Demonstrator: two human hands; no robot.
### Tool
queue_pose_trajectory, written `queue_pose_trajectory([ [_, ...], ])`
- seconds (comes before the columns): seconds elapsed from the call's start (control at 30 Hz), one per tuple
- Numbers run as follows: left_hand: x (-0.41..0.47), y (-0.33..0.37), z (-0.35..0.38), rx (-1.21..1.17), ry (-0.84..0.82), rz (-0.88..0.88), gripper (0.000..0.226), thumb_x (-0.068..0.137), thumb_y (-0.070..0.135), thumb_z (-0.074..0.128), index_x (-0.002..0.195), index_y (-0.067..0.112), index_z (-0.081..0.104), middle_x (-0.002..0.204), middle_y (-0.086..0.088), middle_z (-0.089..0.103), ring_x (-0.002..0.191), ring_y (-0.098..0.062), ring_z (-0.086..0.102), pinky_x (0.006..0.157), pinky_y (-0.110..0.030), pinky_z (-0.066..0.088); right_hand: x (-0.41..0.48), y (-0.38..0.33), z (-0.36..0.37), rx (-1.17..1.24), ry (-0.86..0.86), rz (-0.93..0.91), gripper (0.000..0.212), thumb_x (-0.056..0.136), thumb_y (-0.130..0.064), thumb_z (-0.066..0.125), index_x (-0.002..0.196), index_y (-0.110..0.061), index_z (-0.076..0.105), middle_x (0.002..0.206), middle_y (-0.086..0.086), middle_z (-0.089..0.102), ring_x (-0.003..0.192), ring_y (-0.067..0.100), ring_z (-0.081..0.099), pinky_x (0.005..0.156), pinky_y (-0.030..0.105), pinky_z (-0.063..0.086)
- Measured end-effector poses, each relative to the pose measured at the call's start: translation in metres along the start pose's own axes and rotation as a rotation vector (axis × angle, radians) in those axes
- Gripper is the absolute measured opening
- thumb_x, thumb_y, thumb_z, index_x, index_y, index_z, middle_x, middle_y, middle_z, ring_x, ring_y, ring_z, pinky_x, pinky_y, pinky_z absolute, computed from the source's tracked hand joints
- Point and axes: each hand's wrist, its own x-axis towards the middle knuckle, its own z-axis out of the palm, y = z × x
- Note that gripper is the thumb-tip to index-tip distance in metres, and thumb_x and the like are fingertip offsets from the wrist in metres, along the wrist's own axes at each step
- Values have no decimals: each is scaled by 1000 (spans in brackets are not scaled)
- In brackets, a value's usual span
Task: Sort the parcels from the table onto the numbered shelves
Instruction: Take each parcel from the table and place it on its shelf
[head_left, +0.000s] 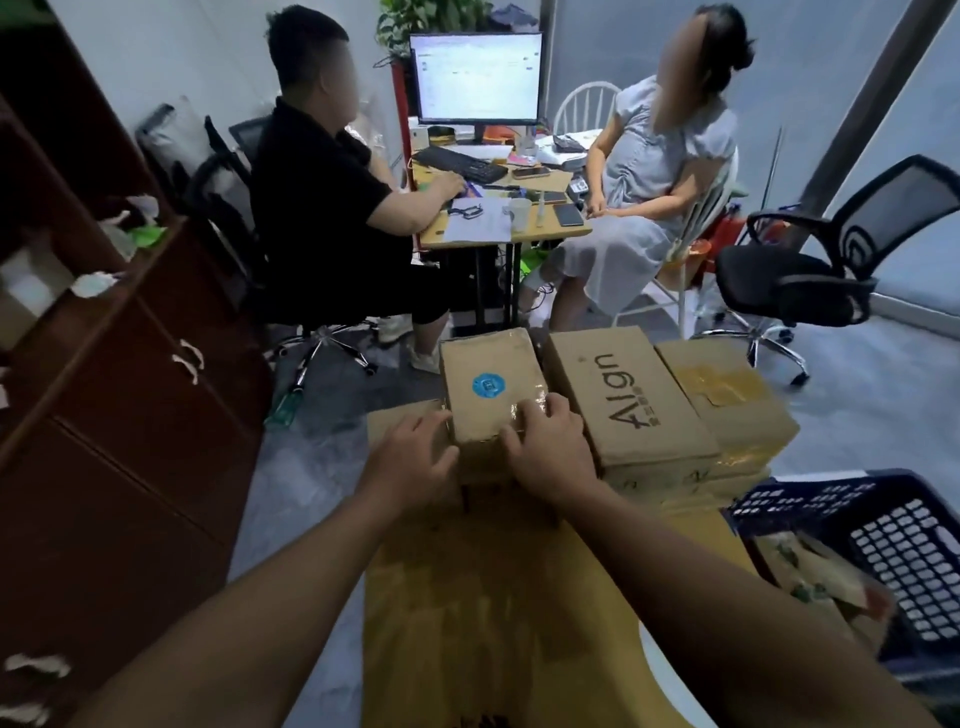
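A dark wooden cabinet (130, 364) stood along the left edge. Right of it, the left hand (410, 452) lay against the left side of the blue-stickered parcel (488, 395), fingers close together and nearly straight, pressing flat on the cardboard. The parcel sat on a large flat carton (493, 597), leftmost in a row of three boxes. The right hand (545, 441) gripped its near right corner, fingers curled over the taped top and thumb on the near face. Just beside the parcel lay the Align box (628, 400), then a taped box (727, 395) touching it. A blue crate (883, 519) stood at the far right, near the boxes.
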Motion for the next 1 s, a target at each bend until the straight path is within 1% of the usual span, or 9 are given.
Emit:
queue_pose_trajectory([
  [0.1,8,6,9,-60,5,-14,48,95,36,54,141,22,44,137,-3,51,124,-20,45,100,-37,40,9,3,8,145,-2,68,48,99,-47,52,141,-26,43,155,9,23,135,31,38,109,50,44],
  [0.2,9,7,17,-117,6,-26,48,95,35,55,140,22,43,138,-3,50,124,-20,47,100,-37,43,13,7,17,321,21,117,45,98,-43,54,139,-30,41,148,9,30,129,28,46,104,49,50],
  [0.27,7,8,22,-137,25,-27,49,95,34,57,140,22,43,138,-2,51,123,-19,48,98,-33,42,12,7,20,380,33,130,43,99,-40,56,138,-31,42,143,8,35,125,26,48,102,47,52],
  [0.37,-1,6,24,-175,61,-14,49,94,31,59,140,21,45,135,-1,53,120,-15,49,93,-27,39,9,7,22,410,49,126,45,98,-36,59,139,-29,43,142,7,37,123,25,49,100,45,53],
  [0.5,-24,1,20,-224,118,54,49,93,28,61,139,19,47,130,-1,54,116,-14,49,91,-26,39,-13,5,24,441,93,108,46,98,-35,60,140,-27,44,140,6,38,119,19,50,95,32,53],
  [0.63,-54,-2,14,-243,137,111,51,91,36,54,138,18,48,128,-2,52,112,-12,48,90,-28,43,-48,3,34,456,146,115,48,96,-40,61,141,-28,45,139,4,39,120,19,50,97,41,55],
  [0.77,-92,-8,10,-282,125,153,53,88,39,50,137,18,50,125,0,50,106,-10,47,89,-29,46,-94,-3,46,456,228,121,47,96,-40,62,139,-26,50,134,5,43,115,19,52,97,41,54],
  [0.9,-134,-20,11,-338,80,194,55,87,45,47,135,19,51,124,4,49,109,-11,49,92,-32,48,-149,-9,59,506,256,133,45,95,-42,63,136,-30,51,129,-1,41,112,16,54,92,32,55],
  [1.0,-167,-27,20,-374,42,223,52,87,43,49,134,20,52,124,5,49,109,-9,50,91,-29,50,-189,-5,71,509,256,175,44,94,-38,65,135,-28,52,128,1,45,108,14,54,87,25,50],
])
